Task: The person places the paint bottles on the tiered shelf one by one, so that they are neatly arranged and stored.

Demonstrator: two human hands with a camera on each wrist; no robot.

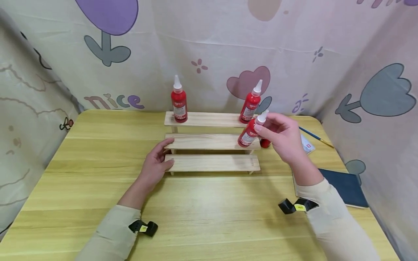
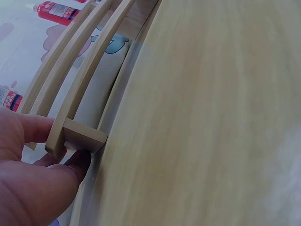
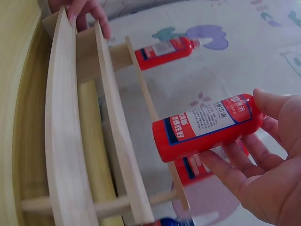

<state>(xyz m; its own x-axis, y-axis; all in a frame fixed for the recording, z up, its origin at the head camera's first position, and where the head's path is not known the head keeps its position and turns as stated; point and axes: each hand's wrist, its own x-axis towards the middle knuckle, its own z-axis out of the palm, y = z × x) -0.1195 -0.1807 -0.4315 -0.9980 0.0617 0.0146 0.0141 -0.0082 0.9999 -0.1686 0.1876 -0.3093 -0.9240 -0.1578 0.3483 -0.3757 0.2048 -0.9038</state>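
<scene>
Fingers point(image 3: 230, 172) and thumb of the right hand point(image 1: 284, 139) pinch a red bottle point(image 1: 248, 135) near its top, thumb at the shoulder, the other fingers along the opposite side. It leans, tip toward the right, with its base at the right end of the middle shelf point(image 1: 205, 141) of a wooden rack; whether it touches the board I cannot tell. Across from it, the left hand point(image 1: 155, 165) grips the rack's left end, thumb against the lowest shelf point(image 1: 212, 163), fingers at the middle one. On the top shelf point(image 1: 209, 119) stand a second bottle point(image 1: 179, 107) at the left end and a third bottle point(image 1: 250, 107) near the right. Over on the bench point(image 1: 196, 217), to the right, lie a dark notebook point(image 1: 346, 188) and a blue brush point(image 1: 315, 137).
</scene>
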